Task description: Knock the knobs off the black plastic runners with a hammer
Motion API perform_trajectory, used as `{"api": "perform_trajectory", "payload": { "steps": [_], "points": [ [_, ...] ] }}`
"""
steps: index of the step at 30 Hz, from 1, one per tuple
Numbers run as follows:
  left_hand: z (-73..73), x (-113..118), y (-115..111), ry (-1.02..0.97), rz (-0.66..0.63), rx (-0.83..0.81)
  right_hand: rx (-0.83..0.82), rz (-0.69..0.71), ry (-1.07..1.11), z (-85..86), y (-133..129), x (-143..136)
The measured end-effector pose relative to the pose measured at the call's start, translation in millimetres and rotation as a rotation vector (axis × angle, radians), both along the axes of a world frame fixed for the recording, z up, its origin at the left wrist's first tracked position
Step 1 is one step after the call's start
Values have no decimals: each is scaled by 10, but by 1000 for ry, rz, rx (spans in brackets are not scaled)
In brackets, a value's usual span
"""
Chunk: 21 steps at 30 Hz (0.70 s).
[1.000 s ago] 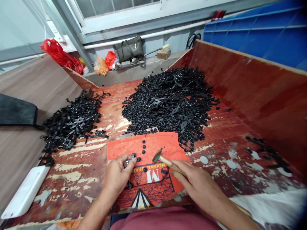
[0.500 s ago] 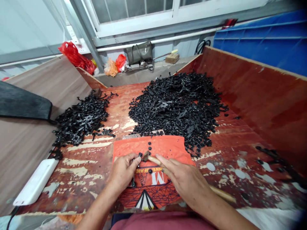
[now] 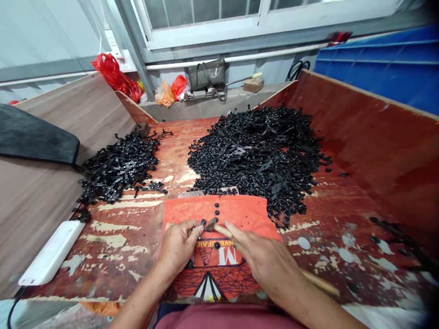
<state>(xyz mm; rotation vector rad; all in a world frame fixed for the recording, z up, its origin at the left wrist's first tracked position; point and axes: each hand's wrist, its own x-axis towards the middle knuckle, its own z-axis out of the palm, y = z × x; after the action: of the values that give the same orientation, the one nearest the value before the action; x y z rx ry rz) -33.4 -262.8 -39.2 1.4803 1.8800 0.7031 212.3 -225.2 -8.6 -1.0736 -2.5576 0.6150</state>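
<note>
My right hand [image 3: 265, 258] is wrapped round the wooden handle of a small hammer [image 3: 222, 230], its index finger stretched along the handle. The hammer's dark head is close to the fingertips of my left hand [image 3: 178, 244]. Between thumb and fingers, my left hand pinches a small black part with a round end [image 3: 203, 222]; most of it is hidden. Both hands are over an orange printed cloth [image 3: 185, 208]. Several black round caps [image 3: 217, 212] lie on the cloth in a rough column, one of them below the hammer.
Behind the cloth is a large heap of black parts [image 3: 254, 155], with a smaller heap of flat black pieces [image 3: 120, 169] at the left. A white power-bank-like box [image 3: 51, 253] lies front left. Wooden boards [image 3: 370, 132] wall the table; a blue crate [image 3: 380, 68] stands beyond.
The camera view has shifted slightly, moving the scene a little to the right. The hammer head stays close to my left fingertips, and both hands keep their grips.
</note>
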Motion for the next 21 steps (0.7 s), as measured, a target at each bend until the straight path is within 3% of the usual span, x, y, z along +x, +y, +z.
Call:
{"api": "perform_trajectory", "payload": {
  "steps": [5, 9, 12, 18, 21],
  "points": [
    [18, 19, -7, 28, -7, 28, 17, -49, 99, -20, 5, -22],
    [29, 6, -6, 68, -26, 27, 21, -15, -24, -66, -8, -46],
    [41, -19, -2, 88, -44, 19, -11, -16, 3, -84, -25, -82],
    [4, 2, -20, 102, -113, -25, -159, -26, 110, 76, -38, -143],
    [70, -148, 15, 60, -157, -60, -259, -114, 179, 139, 1, -88]
  ]
}}
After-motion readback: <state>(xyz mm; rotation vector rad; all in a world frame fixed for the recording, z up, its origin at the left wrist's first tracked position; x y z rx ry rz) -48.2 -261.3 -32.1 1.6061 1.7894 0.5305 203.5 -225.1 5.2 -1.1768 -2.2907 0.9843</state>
